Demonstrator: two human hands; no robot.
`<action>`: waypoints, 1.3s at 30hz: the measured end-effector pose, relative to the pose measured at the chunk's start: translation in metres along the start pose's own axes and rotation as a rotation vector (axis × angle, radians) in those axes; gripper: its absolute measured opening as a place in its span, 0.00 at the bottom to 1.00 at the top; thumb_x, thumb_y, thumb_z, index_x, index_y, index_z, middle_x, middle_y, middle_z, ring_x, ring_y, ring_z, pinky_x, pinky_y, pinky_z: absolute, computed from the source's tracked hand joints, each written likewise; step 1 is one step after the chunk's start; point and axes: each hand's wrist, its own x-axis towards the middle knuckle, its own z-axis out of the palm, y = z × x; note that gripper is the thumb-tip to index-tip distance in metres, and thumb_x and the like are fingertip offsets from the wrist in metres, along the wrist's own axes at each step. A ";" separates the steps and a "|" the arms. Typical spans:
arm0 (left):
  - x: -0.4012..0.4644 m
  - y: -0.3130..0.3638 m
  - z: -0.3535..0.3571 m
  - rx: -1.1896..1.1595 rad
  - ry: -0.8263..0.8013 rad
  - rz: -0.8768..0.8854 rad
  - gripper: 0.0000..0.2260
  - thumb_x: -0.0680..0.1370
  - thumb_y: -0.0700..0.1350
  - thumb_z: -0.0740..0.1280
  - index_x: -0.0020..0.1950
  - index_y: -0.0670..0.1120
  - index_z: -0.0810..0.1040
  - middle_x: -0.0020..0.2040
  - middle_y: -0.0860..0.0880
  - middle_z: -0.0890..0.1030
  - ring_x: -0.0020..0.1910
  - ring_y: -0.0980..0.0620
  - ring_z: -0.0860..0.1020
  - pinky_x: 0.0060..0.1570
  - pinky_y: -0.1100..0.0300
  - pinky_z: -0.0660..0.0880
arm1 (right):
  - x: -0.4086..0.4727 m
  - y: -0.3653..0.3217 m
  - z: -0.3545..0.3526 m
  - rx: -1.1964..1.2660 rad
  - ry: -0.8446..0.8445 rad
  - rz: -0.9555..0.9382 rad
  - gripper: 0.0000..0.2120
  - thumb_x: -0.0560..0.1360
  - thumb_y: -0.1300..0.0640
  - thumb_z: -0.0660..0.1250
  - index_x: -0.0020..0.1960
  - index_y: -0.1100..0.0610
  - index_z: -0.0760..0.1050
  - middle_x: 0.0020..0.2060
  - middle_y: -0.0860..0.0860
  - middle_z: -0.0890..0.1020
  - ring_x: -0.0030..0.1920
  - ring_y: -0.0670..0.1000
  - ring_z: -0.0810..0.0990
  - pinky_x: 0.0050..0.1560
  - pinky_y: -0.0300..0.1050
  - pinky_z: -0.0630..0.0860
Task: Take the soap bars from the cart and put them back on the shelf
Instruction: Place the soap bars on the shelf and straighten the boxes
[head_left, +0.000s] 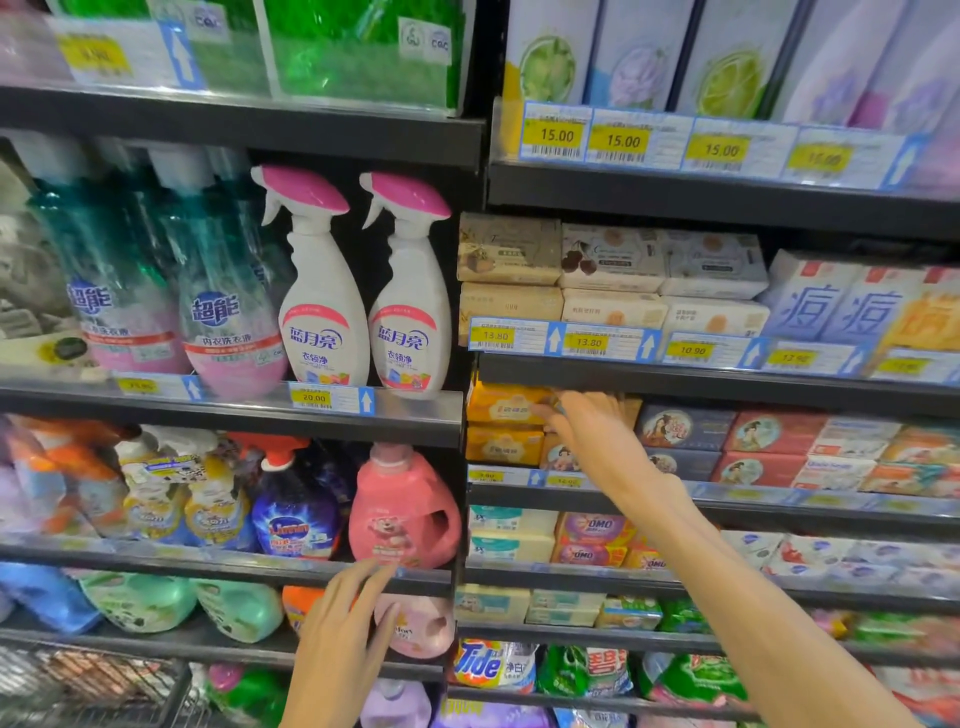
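The soap shelf (727, 387) on the right holds stacked boxed soap bars. My right hand (589, 434) reaches into it with fingers stretched out, fingertips against the upper yellow soap bar (506, 405). A second yellow bar (504, 446) lies below it. A tan box edge (630, 409) shows just behind my hand. My palm hides whether it grips a bar. Dark blue soap boxes (680, 428) and red soap boxes (769, 432) sit to the right. My left hand (343, 636) hovers lower, fingers apart and holding nothing, in front of the detergent shelves. The wire cart (88, 686) is at bottom left.
Left shelving holds pink-capped spray bottles (322, 291), a pink detergent jug (402, 512) and other bottles. More soap boxes (613, 260) fill the shelf above my right hand. Price tags line each shelf edge. Bagged detergent (493, 665) sits low down.
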 end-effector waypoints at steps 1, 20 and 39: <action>0.002 0.001 -0.001 -0.004 -0.008 -0.003 0.21 0.82 0.59 0.56 0.69 0.52 0.76 0.67 0.55 0.75 0.64 0.53 0.76 0.59 0.57 0.73 | 0.001 -0.001 -0.002 -0.007 -0.013 -0.001 0.18 0.83 0.48 0.60 0.64 0.59 0.76 0.60 0.59 0.79 0.64 0.60 0.75 0.63 0.53 0.73; 0.036 0.019 -0.026 -0.045 0.002 -0.043 0.21 0.82 0.61 0.55 0.72 0.57 0.73 0.67 0.60 0.72 0.65 0.58 0.72 0.65 0.66 0.64 | 0.030 0.003 0.007 -0.178 -0.208 0.083 0.19 0.84 0.43 0.54 0.71 0.49 0.67 0.69 0.56 0.74 0.69 0.61 0.72 0.65 0.51 0.70; 0.042 0.022 -0.024 -0.051 -0.038 -0.053 0.21 0.81 0.59 0.57 0.71 0.56 0.73 0.68 0.59 0.72 0.65 0.58 0.72 0.63 0.60 0.71 | 0.023 0.010 0.021 -0.369 -0.063 -0.041 0.23 0.85 0.43 0.50 0.79 0.43 0.57 0.78 0.51 0.63 0.78 0.60 0.58 0.76 0.57 0.54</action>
